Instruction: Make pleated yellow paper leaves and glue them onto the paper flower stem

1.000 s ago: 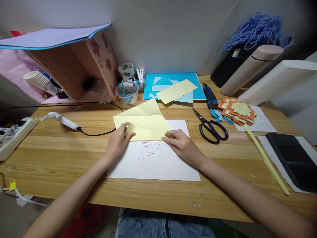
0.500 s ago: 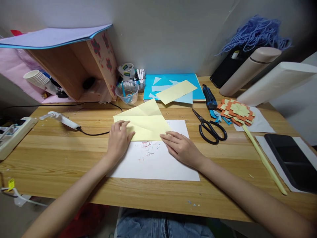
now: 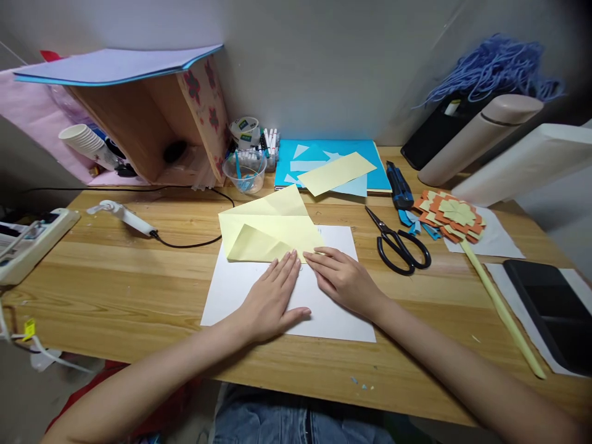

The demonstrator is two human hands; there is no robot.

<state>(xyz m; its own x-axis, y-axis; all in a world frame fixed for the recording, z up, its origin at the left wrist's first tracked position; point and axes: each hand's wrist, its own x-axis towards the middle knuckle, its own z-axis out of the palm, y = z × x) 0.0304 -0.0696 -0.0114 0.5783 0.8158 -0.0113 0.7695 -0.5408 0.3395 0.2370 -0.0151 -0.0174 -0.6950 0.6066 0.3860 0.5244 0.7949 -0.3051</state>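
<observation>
Pressing yellow paper (image 3: 277, 225), left hand (image 3: 267, 302) lay spread, right hand (image 3: 345, 279) rested fingers at its near-right corner, neither grasping, apparently to keep it flat.

The left hand (image 3: 271, 302) moved from the left end of the yellow paper (image 3: 277, 221) to its lower edge, beside the right hand (image 3: 345, 279), uncovering a folded flap (image 3: 254, 245).

The wooden table (image 3: 152, 296) carried open black-handled scissors (image 3: 393, 235), a blue-and-black cutter (image 3: 399, 186), a clear plastic cup (image 3: 245, 176), a white corded tool (image 3: 132, 220), a blue pad (image 3: 371, 154) and, beneath creased yellow paper (image 3: 272, 225), a white sheet (image 3: 335, 327).
</observation>
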